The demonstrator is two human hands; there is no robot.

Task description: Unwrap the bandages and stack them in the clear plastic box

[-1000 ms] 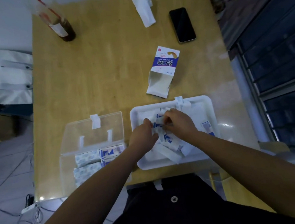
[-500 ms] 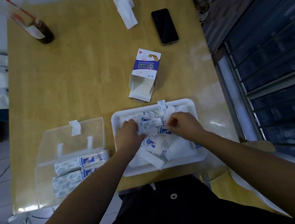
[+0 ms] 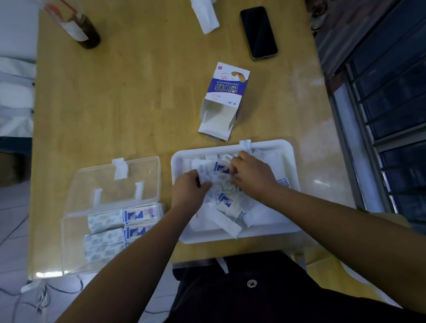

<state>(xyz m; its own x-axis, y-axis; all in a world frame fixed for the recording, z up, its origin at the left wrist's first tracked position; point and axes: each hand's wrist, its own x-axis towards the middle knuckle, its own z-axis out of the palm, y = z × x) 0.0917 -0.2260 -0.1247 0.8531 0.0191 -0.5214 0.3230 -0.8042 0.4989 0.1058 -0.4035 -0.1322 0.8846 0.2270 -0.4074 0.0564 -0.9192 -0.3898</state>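
Digging in the white tray, you've got two hands on one wrapped bandage: left hand and right hand both have curled fingers pinching it. The pile under them is too jumbled to count. The clear plastic box just left of the tray on the bench holds three rows of bandages. One carton and one phone sit further back.

black phone face up on wooden table, dark bottle far left, white tissue, opened carton mid-table
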